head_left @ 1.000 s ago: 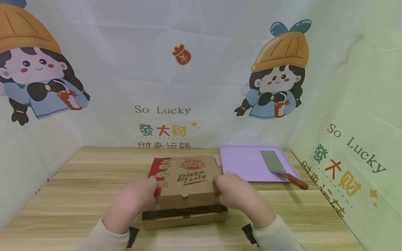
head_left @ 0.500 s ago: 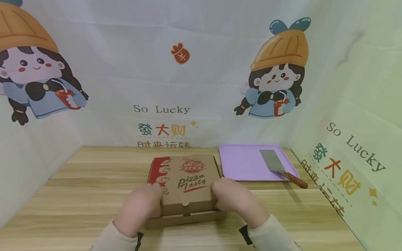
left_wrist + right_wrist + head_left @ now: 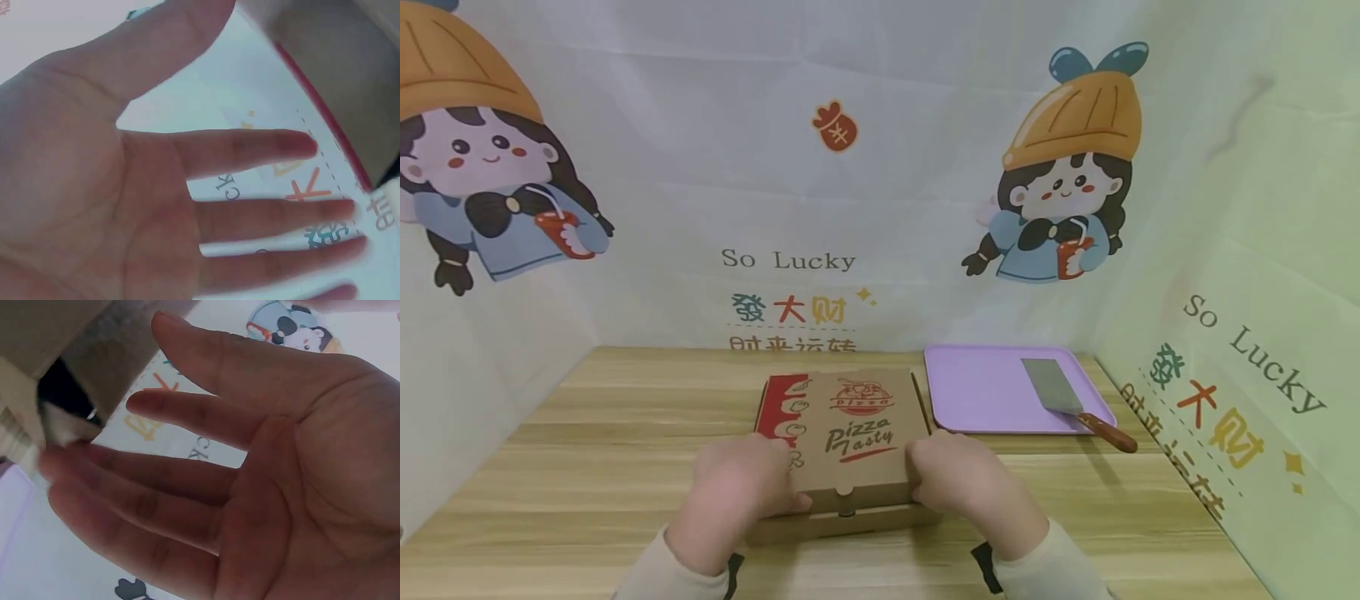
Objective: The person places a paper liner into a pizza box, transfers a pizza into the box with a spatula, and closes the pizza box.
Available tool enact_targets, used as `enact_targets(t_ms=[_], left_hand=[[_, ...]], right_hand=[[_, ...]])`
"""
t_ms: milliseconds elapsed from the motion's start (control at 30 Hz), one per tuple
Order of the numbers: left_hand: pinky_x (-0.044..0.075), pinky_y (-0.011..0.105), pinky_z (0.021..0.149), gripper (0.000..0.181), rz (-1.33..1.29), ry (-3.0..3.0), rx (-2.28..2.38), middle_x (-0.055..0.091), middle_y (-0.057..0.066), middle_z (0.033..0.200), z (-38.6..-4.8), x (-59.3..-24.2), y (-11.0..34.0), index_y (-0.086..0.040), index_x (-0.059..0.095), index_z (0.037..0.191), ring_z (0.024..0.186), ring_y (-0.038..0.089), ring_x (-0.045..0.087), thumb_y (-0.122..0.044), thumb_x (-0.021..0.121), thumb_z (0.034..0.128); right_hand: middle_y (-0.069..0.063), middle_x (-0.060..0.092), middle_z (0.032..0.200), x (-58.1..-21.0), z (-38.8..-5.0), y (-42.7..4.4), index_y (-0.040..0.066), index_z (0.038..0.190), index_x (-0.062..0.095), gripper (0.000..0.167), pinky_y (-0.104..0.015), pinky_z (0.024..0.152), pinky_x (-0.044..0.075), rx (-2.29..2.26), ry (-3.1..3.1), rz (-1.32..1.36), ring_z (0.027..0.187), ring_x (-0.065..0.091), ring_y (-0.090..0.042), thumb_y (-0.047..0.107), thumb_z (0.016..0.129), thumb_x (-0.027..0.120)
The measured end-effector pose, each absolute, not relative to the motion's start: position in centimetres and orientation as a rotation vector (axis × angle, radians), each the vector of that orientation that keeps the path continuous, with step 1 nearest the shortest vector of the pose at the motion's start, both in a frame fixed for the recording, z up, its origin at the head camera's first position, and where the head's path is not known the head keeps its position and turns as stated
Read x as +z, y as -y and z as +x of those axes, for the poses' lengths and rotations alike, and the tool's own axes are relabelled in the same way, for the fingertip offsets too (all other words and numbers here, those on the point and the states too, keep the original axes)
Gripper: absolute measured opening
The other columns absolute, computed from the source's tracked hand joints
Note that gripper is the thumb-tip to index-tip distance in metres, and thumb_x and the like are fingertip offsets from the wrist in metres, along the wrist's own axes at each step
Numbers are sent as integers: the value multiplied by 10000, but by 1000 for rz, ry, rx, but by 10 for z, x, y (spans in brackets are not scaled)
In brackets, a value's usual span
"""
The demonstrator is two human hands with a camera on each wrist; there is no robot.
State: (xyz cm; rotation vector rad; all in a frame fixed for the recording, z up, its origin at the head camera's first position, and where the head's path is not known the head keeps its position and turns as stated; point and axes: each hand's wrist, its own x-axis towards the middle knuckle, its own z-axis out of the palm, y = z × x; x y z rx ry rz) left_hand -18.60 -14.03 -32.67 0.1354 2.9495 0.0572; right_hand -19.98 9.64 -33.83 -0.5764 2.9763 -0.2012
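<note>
A brown cardboard pizza box (image 3: 859, 433) with a red strip and "Pizza Tasty" print sits on the table, its lid lowered almost onto the base. At the lid's left front corner is my left hand (image 3: 741, 479), thumb along the front edge. The left wrist view shows that hand's (image 3: 156, 181) fingers straight and spread, the box side near them. My right hand (image 3: 966, 483) lies against the lid's right front side. In the right wrist view its fingers (image 3: 144, 506) are gently bent, their tips by the box's gaping side corner (image 3: 72, 403).
A purple tray (image 3: 977, 392) stands behind and to the right of the box. Across it lies a spatula (image 3: 1051, 385), its wooden handle projecting past the tray's front right edge. Printed cloth (image 3: 910, 208) walls in the wooden table (image 3: 602, 433) at the back and sides.
The lid's front edge has come down, narrowing the dark gap above the base. Both hands have lowered with it, and the left thumb now shows along the front. Tray and spatula stay put.
</note>
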Motion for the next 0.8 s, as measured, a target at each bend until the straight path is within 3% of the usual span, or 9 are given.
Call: enact_targets(t_ms=[233,467,800], left_hand=[[433,373,613,426,259,-2918,203,641,13,725,-180,-329,130,-111,759,858,658,190,553,-514,891,812],[484,407,628,444,314,-2930,178,655,19,748,-179,-331,128,-100,756,840,673,199,564,-517,902,793],[528,450,680,423,311,-2924,209,661,39,761,-180,-333,127,-88,725,838,704,225,568,-445,939,761]], right_hand=[[-25,668,926,-336,-191,-89,138,964,748,211,-418,754,607,-91,-2981,-677,818,633,-170,211,828,892],[15,681,857,-339,-189,-85,183,874,728,155,-352,649,551,-44,-2954,-731,725,580,-128,233,844,872],[16,756,901,-344,-189,-81,215,921,774,110,-395,713,609,-8,-2931,-737,777,669,-150,242,858,860]])
